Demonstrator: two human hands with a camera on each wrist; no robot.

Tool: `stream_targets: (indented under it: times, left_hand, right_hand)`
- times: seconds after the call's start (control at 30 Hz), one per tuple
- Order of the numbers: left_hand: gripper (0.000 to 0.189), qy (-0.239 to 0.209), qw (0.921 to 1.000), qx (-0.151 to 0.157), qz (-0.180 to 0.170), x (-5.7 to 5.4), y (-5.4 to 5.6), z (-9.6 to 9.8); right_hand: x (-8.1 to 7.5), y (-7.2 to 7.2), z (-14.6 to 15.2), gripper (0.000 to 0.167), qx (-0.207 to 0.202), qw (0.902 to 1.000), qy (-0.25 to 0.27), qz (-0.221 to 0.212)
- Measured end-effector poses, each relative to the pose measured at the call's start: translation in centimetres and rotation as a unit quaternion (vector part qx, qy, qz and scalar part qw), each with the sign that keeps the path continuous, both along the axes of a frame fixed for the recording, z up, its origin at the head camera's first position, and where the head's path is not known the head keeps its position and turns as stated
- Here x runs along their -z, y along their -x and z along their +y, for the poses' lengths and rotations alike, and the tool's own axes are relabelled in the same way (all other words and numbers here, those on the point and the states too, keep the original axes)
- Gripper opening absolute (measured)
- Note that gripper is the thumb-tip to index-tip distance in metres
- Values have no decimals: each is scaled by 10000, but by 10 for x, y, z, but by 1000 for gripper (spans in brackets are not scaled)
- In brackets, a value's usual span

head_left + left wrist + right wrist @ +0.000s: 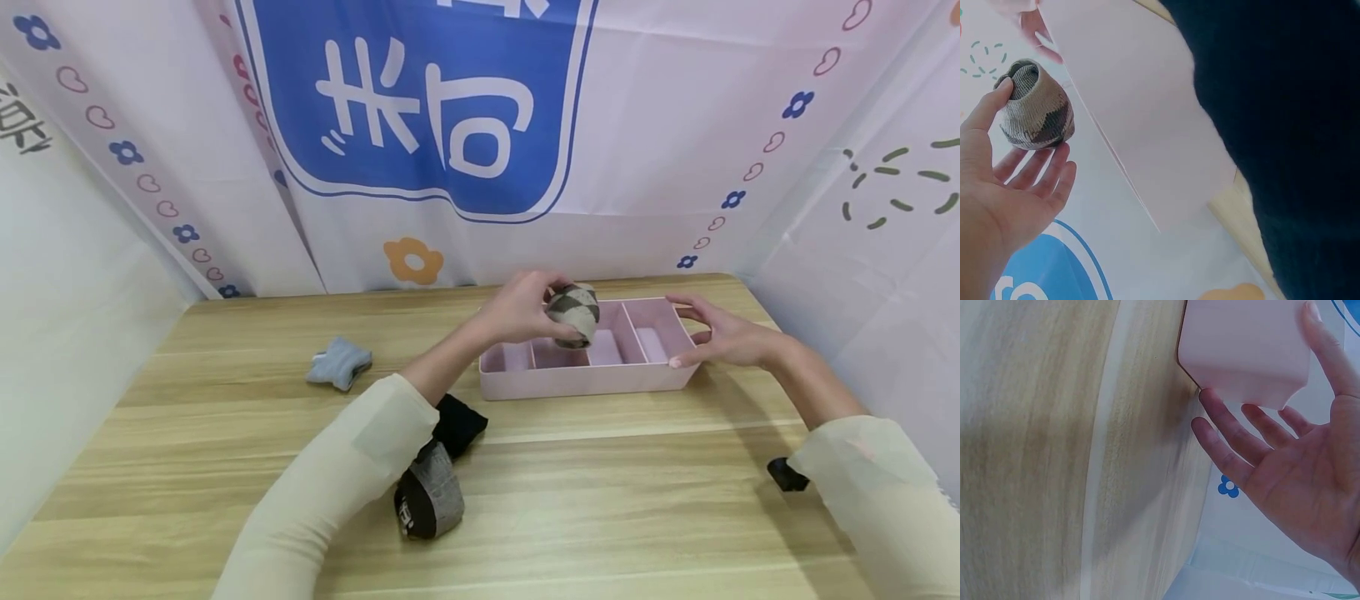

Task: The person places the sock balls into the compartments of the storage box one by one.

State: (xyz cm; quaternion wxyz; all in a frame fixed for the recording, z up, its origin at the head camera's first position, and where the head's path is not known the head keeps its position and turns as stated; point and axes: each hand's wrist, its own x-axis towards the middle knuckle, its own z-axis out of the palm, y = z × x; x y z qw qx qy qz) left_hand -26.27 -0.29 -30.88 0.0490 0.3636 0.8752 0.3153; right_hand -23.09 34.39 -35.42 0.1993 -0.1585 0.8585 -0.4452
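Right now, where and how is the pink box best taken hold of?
I'd hold the pink box by its short right end, coming from the right, as the right grip does: thumb at the near corner, fingers at the far one. That end looks narrow enough to span, and the left grip holds the patterned sock over the middle.

"What's that rolled-up sock [576,315] like?"
"It's tan with dark patches, all round like a ball. The left hand [517,310] holds it up over the pink box [577,383]."
"And the box?"
"Long, flat on the table [570,517], with thin walls inside. The right hand [723,333] holds one end."
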Motion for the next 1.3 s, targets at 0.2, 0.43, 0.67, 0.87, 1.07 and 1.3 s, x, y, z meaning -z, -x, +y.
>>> stream_targets:
  times: [0.2, 0.43, 0.67, 0.87, 1.07, 1.3]
  left_hand:
    - [69, 81, 9999, 115, 12, 0, 2, 10]
    - [70, 146, 9997, 172, 123, 1, 3, 17]
    - [70, 190, 9996, 153, 169, 0, 4, 22]
    - [69, 282, 9992, 98, 259, 2, 6, 30]
    - [67, 275, 9993, 91, 233, 3, 7, 39]
    - [65, -67, 9999, 74, -106, 5, 3, 52]
  right_hand:
    - [0, -1, 1, 104, 21, 10000, 71, -47]
    - [0, -1, 0, 104, 45, 10000, 47, -70]
    - [-1, -1, 0, 104, 48, 10000, 65, -43]
    - [-1, 0, 0, 103, 5, 10000, 69, -13]
    - [-1, 0, -1, 104, 38, 10000, -56, -9]
    - [0, 1, -1, 106, 40, 9999, 66, -129]
